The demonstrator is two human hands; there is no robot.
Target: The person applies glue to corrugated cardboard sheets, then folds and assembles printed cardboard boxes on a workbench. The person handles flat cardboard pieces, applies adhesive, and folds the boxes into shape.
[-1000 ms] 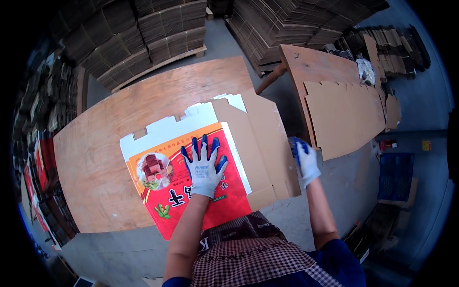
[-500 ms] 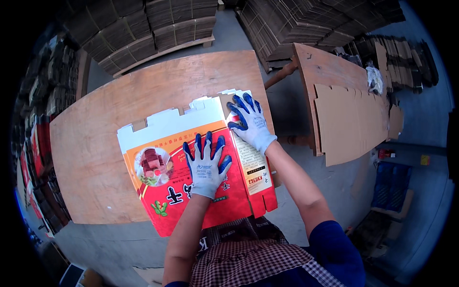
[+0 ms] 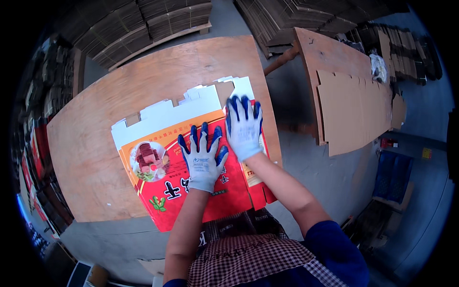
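A flat printed cardboard box blank [image 3: 205, 198], red and orange with white flaps, lies on the wooden table [image 3: 91, 162] in front of me. More white flap edges peek out beyond its far side, as if other blanks lie beneath. In a white glove with blue fingertips, my left hand [image 3: 202, 158] rests on the red panel, fingers spread. My right hand [image 3: 245, 126], gloved alike, lies flat over the narrow side panel by the right-hand fold. It covers much of that panel's print. Neither hand grips anything.
A second wooden table [image 3: 308, 79] at the right carries a brown cardboard sheet [image 3: 354, 112]. Strapped cardboard stacks [image 3: 114, 36] stand on pallets at the back. More piles [image 3: 43, 143] line the left side. A blue crate [image 3: 392, 174] sits at far right.
My right hand has slid nearer and a little left along the side panel, its fingers now closer together. My left hand stays at the same place on the red panel. The view has shifted slightly.
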